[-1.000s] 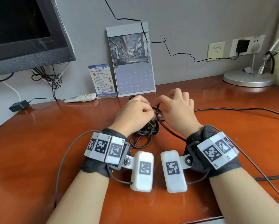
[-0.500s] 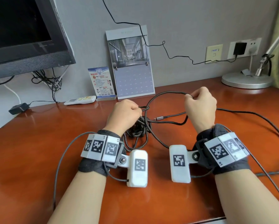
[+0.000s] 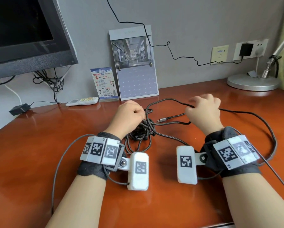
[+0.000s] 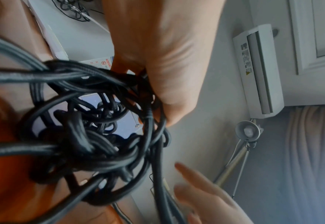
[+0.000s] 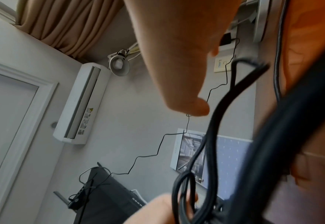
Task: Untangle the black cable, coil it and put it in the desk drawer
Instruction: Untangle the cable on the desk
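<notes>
Centrally, the left hand (image 3: 129, 116) grips the black cable (image 3: 142, 130) tangle — the right hand (image 3: 203, 109), blurred, seemingly pinches a strand at right.

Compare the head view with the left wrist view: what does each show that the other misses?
Head only: the plug lying free on the desk, the right hand gripping a strand, the remote, the wall socket.
Left wrist only: the air conditioner, and the left hand pinching strands beside the knot.
Both: the cable, the calendar, the lamp.
</notes>
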`<action>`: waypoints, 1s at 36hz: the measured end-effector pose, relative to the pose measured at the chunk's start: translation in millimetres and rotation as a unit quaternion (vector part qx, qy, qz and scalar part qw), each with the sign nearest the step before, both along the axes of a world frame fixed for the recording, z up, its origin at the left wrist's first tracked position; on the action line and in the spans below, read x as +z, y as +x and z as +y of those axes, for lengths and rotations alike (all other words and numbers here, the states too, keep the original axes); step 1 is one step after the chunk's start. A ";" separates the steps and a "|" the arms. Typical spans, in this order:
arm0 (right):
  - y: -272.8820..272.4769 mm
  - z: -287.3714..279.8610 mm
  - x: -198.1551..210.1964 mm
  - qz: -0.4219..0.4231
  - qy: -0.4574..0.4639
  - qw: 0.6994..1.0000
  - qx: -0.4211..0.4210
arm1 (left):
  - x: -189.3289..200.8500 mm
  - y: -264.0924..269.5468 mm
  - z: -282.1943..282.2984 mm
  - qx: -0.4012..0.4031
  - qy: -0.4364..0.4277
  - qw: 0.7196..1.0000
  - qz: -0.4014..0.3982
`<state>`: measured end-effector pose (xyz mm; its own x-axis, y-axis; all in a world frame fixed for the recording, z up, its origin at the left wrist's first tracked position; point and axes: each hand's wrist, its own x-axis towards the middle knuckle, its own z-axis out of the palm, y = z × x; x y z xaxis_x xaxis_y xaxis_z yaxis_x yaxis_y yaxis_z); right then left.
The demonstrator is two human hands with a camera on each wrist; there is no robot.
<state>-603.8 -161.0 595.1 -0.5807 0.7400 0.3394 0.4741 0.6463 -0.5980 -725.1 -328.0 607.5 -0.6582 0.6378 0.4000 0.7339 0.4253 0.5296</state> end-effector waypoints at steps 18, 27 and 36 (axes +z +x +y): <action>-8.5 -16.7 -0.4 0.103 0.100 0.983 0.110 | -1.8 16.2 11.8 -0.037 -0.004 0.999 0.015; -5.9 7.1 -5.1 0.197 -0.062 0.978 -0.017 | 2.6 6.5 3.1 0.001 0.014 0.999 -0.033; 14.5 36.2 -1.5 0.263 -0.162 0.943 -0.128 | 3.2 -14.1 -15.7 0.113 0.030 0.991 -0.067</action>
<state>-589.3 -124.7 593.6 -0.1833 0.9475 0.2621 0.1737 0.2936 -0.9400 -739.2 -343.7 610.7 -0.8307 0.4465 0.3326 0.5458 0.5350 0.6449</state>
